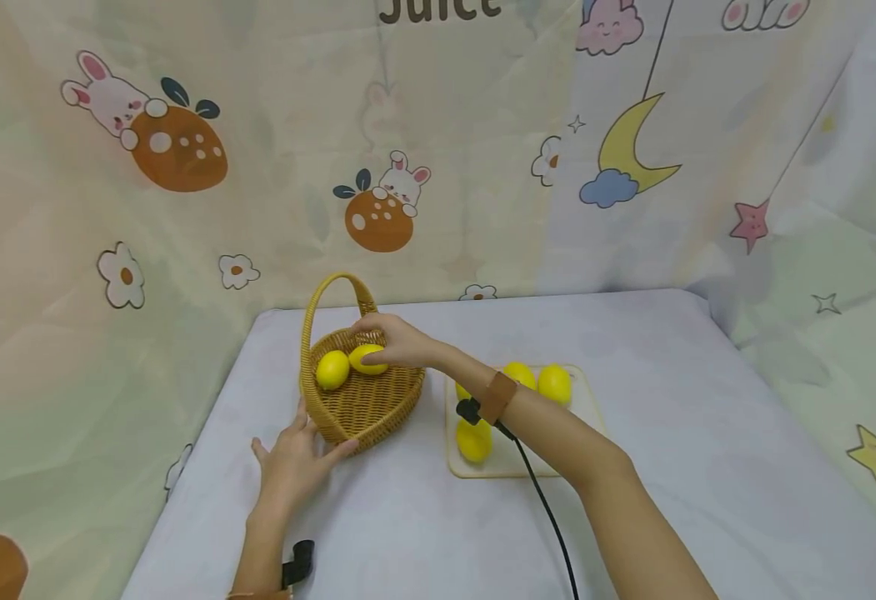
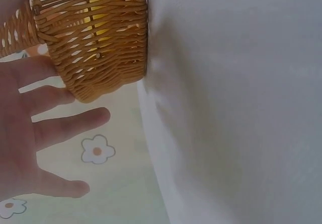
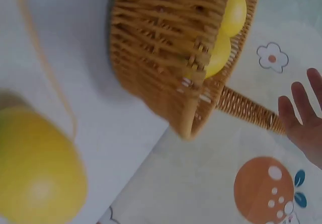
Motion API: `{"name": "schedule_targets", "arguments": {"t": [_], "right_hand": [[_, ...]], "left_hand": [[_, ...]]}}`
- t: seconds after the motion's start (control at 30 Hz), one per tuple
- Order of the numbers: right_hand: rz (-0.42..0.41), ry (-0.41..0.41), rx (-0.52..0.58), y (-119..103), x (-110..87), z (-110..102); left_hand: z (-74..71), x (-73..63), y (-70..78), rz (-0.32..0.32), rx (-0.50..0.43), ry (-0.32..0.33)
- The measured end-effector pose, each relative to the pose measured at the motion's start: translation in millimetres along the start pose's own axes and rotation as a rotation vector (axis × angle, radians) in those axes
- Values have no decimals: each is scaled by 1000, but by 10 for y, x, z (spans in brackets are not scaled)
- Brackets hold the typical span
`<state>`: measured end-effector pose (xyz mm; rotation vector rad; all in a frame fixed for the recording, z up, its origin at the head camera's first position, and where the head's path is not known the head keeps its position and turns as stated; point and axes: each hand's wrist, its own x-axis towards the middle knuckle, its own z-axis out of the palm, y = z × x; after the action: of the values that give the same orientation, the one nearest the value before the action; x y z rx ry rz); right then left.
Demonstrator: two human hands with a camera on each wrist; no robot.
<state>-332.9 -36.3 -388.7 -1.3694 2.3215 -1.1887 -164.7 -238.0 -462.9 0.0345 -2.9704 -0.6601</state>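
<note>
A heart-shaped wicker basket [image 1: 377, 427] with a tall arched handle stands on the white-covered table, holding two lemons; one lemon [image 1: 332, 370] lies to the left. My right hand [image 1: 400, 340] reaches over the basket's far side, its thumb overlapping the other lemon [image 1: 361, 360] in the head view. In the right wrist view, the right hand's fingers [image 3: 300, 100] are extended with nothing between them. My left hand [image 1: 295, 462] is spread at the basket's near left side. In the left wrist view its fingers [image 2: 43, 72] lie against the wicker wall.
Right of the basket lies a pale board [image 1: 513, 467] with several lemons [image 1: 555, 384], partly covered by my right forearm. A black cable [image 1: 550, 512] runs from the right wrist camera. A printed cloth [image 1: 483, 167] hangs behind the table.
</note>
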Motion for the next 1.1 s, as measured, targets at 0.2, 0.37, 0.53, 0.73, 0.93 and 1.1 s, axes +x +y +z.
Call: {"name": "schedule_targets", "arguments": {"t": [0.2,0.37,0.53,0.73,0.93,1.1], "right_hand": [[15,-54,-13,-79,325,184],[79,-76,-69,-83,581,328],[176,-115,-181,-44,688,475],[222,-182,-387,15,738,650],[229,-198,-543,61,791,792],[240,-204,-637,53,794,863]], "left_hand": [[4,11,6,2,11,4],[2,8,11,-9,11,-1],[11,-4,14,-10,6,9],[33,-18,40,-6,-4,19],[35,-22,49,-8,0,25],[17,-19,36,-13,3,27]]}}
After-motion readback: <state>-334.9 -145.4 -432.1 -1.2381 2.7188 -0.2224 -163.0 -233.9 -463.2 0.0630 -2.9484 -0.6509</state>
